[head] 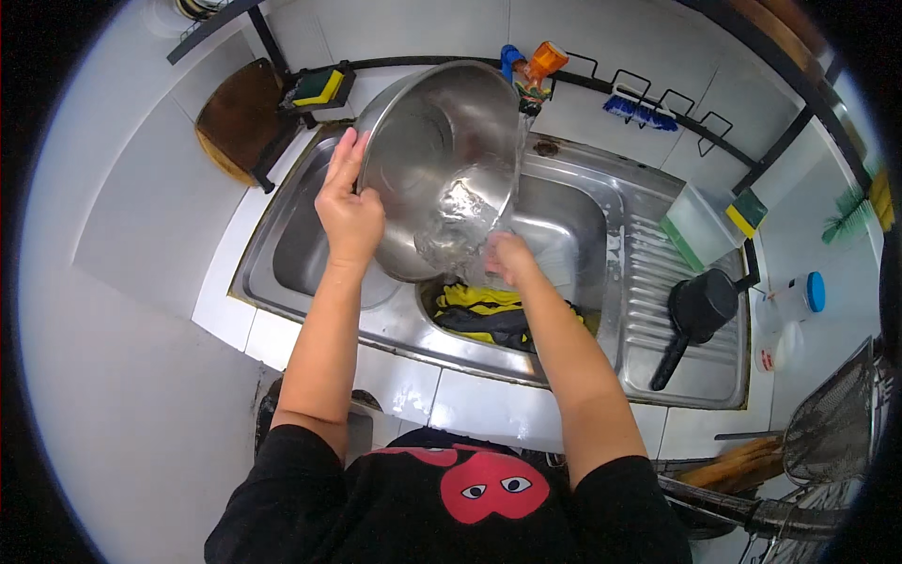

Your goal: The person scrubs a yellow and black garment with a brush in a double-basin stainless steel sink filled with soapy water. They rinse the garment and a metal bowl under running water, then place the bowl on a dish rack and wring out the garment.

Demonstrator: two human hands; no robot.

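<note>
A large stainless steel bowl (416,134) is tilted over the double-basin sink, its mouth facing right and towards me. My left hand (349,211) holds its left rim, thumb at the edge and fingers against the outside. From the tap (532,95), which has an orange handle, water (523,141) runs down by the bowl's right rim. More water swirls inside the bowl. My right hand (509,257) is at the bowl's lower right edge in the spilling water; its fingers are blurred, so their grip is unclear. Below lies yellow and black cloth (486,317) in the right basin.
A black saucepan (701,307) and a clear plastic container (701,225) stand on the ribbed drainboard (645,261). Sponges (320,88) sit on a rack at the back left. A blue-bristled brush (638,111) hangs from the rail. A mesh strainer (831,423) is at the right.
</note>
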